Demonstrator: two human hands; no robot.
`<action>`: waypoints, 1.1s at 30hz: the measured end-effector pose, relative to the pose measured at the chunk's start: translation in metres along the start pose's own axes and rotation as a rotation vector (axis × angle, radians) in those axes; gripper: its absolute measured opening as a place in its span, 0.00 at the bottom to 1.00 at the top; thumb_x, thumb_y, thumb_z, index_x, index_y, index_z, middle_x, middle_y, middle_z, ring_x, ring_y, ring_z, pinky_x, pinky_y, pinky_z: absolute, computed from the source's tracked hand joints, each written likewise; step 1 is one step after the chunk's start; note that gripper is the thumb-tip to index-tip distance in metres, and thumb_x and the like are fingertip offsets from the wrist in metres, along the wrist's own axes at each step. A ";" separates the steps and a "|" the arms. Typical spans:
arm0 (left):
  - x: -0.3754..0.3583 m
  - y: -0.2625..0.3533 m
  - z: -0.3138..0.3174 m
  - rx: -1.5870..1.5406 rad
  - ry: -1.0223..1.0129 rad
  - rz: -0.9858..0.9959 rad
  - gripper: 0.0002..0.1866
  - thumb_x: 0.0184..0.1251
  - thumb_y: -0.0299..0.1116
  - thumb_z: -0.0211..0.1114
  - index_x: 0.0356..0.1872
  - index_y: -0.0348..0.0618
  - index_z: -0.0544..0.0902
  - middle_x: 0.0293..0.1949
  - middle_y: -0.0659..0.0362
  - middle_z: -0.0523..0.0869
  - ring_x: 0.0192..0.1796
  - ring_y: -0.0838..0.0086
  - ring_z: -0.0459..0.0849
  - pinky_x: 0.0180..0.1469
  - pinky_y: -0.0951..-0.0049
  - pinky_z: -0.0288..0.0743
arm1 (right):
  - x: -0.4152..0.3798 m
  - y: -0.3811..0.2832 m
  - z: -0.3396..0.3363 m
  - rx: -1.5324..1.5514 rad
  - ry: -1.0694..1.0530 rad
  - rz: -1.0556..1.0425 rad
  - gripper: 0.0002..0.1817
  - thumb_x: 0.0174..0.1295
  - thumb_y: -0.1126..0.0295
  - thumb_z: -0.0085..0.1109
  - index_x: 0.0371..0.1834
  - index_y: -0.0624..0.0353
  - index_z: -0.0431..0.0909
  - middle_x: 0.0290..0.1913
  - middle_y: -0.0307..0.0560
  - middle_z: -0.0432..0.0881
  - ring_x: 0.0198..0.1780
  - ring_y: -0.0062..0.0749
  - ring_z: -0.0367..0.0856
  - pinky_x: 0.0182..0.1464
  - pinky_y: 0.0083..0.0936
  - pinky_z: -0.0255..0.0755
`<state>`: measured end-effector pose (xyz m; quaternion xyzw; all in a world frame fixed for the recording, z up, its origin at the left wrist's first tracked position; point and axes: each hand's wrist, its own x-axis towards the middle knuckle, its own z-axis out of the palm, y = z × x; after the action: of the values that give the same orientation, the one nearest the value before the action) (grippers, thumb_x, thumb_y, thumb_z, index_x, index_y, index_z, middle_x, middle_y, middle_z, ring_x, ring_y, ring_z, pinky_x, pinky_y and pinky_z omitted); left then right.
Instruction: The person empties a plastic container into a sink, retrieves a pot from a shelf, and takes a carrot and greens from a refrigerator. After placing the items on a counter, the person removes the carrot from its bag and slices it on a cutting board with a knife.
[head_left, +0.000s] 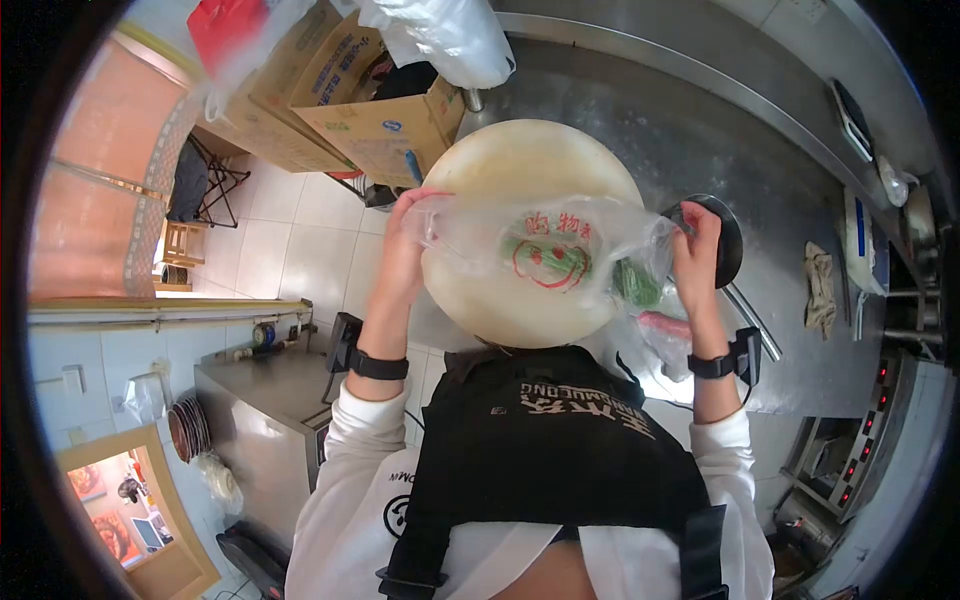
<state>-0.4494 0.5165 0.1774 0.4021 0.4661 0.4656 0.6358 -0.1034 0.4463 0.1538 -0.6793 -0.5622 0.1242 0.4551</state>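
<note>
A clear plastic shopping bag (470,222) with a red smiley face and red characters is stretched between my hands above a round cutting board (530,150). My left hand (405,240) grips its left end at the board's edge. At the other end, my right hand (697,245) has its fingers closed on the gathered plastic. Green vegetables show through the film behind the print, and a darker green piece (637,284) lies near the board's right edge. Just below my right hand is a pink item (662,324) with clear plastic around it.
A black pan (732,240) sits on the steel counter (640,110) behind my right hand, beside a metal rod (752,322). Further right lies a crumpled cloth (820,288). An open cardboard box (375,125) and a white plastic bag roll (450,40) stand at the back left.
</note>
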 end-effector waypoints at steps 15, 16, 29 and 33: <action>0.005 -0.009 -0.056 -0.002 -0.020 0.080 0.30 0.52 0.36 0.49 0.61 0.41 0.63 0.62 0.56 0.65 0.64 0.68 0.60 0.64 0.65 0.48 | -0.023 -0.014 0.008 0.549 -0.641 0.199 0.15 0.59 0.66 0.52 0.46 0.64 0.69 0.34 0.40 0.75 0.36 0.26 0.74 0.40 0.26 0.71; 0.006 -0.022 -0.067 0.084 0.077 0.013 0.31 0.53 0.37 0.50 0.61 0.42 0.63 0.62 0.56 0.65 0.65 0.68 0.59 0.65 0.65 0.47 | -0.023 -0.016 -0.012 0.739 -0.675 0.462 0.14 0.60 0.65 0.51 0.44 0.62 0.70 0.32 0.40 0.74 0.32 0.24 0.73 0.37 0.24 0.72; 0.039 -0.100 -0.061 -0.222 -0.048 -0.343 0.28 0.66 0.49 0.48 0.60 0.37 0.64 0.58 0.56 0.70 0.58 0.66 0.70 0.60 0.67 0.63 | -0.055 0.012 -0.170 1.002 -0.279 0.621 0.17 0.60 0.61 0.54 0.46 0.61 0.69 0.29 0.43 0.74 0.25 0.24 0.73 0.23 0.19 0.67; 0.046 -0.109 -0.066 -0.144 -0.056 -0.351 0.28 0.68 0.48 0.46 0.61 0.37 0.62 0.58 0.54 0.70 0.58 0.65 0.70 0.59 0.66 0.64 | -0.060 0.034 -0.220 0.886 -0.212 0.635 0.22 0.57 0.59 0.57 0.50 0.62 0.70 0.39 0.49 0.78 0.35 0.30 0.78 0.37 0.24 0.71</action>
<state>-0.4834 0.5391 0.0481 0.2811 0.4767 0.3684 0.7470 0.0483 0.2896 0.2298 -0.5427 -0.2664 0.5475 0.5786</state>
